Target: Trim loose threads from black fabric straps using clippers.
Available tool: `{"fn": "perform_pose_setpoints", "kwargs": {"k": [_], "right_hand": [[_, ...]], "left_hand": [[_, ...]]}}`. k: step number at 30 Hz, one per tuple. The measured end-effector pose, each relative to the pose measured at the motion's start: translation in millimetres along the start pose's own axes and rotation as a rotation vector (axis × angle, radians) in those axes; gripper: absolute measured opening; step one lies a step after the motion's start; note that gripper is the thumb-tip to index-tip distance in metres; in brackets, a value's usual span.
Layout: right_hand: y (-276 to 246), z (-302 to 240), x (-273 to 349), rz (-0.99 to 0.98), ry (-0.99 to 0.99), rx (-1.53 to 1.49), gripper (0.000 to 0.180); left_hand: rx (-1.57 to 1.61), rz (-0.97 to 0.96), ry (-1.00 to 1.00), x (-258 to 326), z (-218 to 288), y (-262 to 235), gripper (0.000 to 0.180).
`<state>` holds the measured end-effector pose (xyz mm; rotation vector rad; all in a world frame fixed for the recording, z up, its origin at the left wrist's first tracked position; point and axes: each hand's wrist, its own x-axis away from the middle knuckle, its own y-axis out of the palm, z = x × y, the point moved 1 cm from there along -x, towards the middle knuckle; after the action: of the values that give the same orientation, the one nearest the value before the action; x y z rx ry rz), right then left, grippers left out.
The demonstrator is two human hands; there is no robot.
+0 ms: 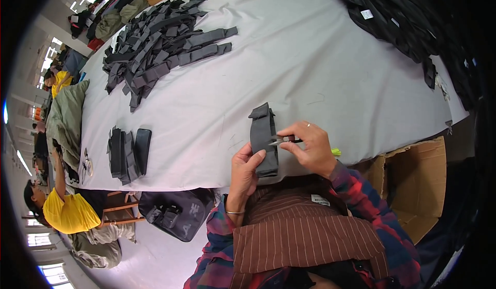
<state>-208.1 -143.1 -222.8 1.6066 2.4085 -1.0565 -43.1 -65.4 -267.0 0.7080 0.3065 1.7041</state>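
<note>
Left hand (247,169) at 6 o'clock, fingers closed around the lower end of a grey strap piece (263,136), thumb pressed on its front. Strap piece held upright over the near edge of the white table (320,72), folded top pointing to 12 o'clock. Right hand (310,147) just at 3 o'clock of the strap, closed on small snips (281,141), blades touching the strap's right edge about halfway up. Ring on one finger, bracelet on the left wrist.

Big heap of grey strap pieces (160,43) far off at 10 o'clock. Small neat stack (126,154) at 9 o'clock near the table edge. Pile of black fabric (403,20) at 1 o'clock. Cardboard box (418,185) at 4 o'clock, below the table. Black bag (175,214) at 7 o'clock on a wooden stool. Person in a yellow shirt (70,211) at 8 o'clock, well apart, arm raised toward the table's end.
</note>
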Motion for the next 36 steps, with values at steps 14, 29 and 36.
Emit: {"fn": "perform_pose_setpoints", "kwargs": {"k": [14, 29, 36], "right_hand": [[13.7, -0.7, 2.7, -0.090, 0.050, 0.057, 0.015], [5.3, 22.5, -15.1, -0.028, 0.223, -0.155, 0.031], [17.1, 58.1, -28.8, -0.024, 0.224, -0.140, 0.021]], "left_hand": [[-0.286, -0.023, 0.160, -0.9, -8.2, 8.7, 0.019], [-0.421, -0.102, 0.191, 5.0, -7.4, 6.5, 0.023], [-0.962, -0.340, 0.359, 14.7, -15.0, 10.0, 0.037]]}}
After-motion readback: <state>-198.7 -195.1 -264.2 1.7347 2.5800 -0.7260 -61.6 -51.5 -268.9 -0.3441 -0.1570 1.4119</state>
